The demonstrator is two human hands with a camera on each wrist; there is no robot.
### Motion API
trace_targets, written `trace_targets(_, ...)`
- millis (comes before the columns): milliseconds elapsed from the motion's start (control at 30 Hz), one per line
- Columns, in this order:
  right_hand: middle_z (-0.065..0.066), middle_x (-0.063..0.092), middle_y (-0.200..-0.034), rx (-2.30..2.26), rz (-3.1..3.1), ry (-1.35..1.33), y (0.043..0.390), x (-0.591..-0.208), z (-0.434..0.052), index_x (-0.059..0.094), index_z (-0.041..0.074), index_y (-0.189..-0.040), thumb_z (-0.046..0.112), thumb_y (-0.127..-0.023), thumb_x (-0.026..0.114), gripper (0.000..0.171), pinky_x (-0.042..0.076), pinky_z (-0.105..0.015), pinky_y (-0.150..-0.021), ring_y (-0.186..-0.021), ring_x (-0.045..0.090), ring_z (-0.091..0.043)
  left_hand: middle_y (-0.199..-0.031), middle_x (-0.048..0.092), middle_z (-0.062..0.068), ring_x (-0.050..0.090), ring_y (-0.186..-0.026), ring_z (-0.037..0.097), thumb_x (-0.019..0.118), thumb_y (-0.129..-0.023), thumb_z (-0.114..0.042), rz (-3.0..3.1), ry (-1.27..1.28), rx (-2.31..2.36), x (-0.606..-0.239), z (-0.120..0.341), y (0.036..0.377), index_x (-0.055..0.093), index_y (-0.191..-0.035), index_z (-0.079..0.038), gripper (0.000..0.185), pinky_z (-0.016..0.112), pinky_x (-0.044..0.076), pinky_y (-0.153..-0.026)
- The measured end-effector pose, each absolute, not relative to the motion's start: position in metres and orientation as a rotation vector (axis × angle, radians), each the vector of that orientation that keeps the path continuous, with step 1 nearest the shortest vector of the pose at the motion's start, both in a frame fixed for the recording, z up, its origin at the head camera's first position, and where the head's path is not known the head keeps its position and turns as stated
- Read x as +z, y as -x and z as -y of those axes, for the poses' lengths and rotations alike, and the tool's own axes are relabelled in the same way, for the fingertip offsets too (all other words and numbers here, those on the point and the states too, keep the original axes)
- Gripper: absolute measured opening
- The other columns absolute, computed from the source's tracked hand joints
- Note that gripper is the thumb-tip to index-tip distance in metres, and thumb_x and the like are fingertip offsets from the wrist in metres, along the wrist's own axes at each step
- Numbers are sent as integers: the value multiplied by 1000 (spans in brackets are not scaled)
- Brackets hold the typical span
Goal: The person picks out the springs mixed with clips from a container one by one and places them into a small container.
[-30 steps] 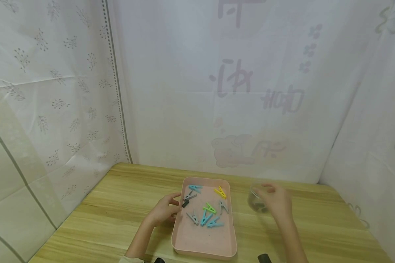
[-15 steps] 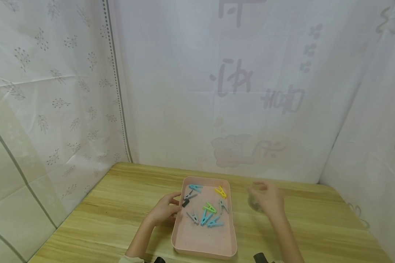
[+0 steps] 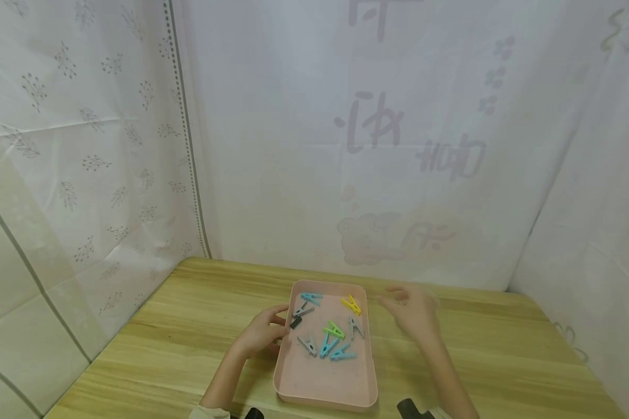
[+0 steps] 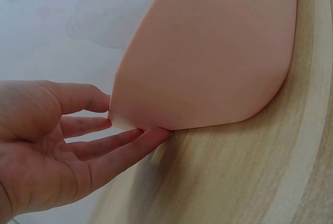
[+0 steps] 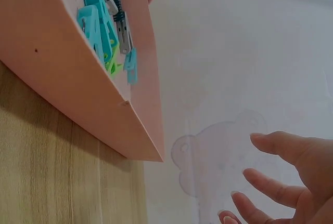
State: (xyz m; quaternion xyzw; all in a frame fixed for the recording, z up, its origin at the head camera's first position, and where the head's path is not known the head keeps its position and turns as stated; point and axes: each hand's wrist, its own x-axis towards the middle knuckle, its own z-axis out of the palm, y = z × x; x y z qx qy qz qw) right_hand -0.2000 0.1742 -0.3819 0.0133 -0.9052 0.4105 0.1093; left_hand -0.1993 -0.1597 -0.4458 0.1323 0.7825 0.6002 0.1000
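Note:
A pink tray [image 3: 325, 384] holds several clothespins: blue ones [image 3: 342, 353], greyish ones [image 3: 307, 347], a green one [image 3: 334, 330] and a yellow one [image 3: 352, 304]. At the tray's left side is my left hand [image 3: 262, 334]; in the left wrist view its extended fingers [image 4: 112, 159] touch the wall and lower edge. My right hand [image 3: 414, 311] hovers beyond the tray's right side, blurred in the head view. Its fingers [image 5: 273, 187] are spread and loosely bent, with nothing between them in the right wrist view. Teal clothespins [image 5: 101, 24] show over the tray wall there.
A small black piece [image 3: 296, 323] lies by the tray's left wall. Wood-grain table [image 3: 199, 308] surrounds the tray. A pale printed curtain [image 3: 272, 174] hangs behind the table, with more curtain [image 3: 99, 192] at the left side.
My right hand has moved left toward the tray. The clear round container seen beside it a second ago is out of sight now. My left hand and the clothespins stay put.

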Motion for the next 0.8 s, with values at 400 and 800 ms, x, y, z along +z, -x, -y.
trace_targets(400, -31, 70, -123, 1251, 2672, -106, 206, -381, -160, 71, -4, -125, 31, -95, 78, 46, 63, -51, -82, -110, 69, -44, -128, 57, 38, 72, -94, 34, 60, -99, 1, -2336, -385, 1766, -446, 158, 199, 35, -154, 16, 63, 50, 66, -75)
trace_targets(800, -27, 71, -121, 1277, 2703, -156, 214, -384, -141, 73, -2, -120, 30, -94, 80, 42, 62, -52, -82, -110, 68, -43, -126, 60, 36, 71, -93, 30, 61, -97, 2, -2372, -371, 1763, -443, 156, 197, 38, -153, 17, 62, 48, 66, -74)
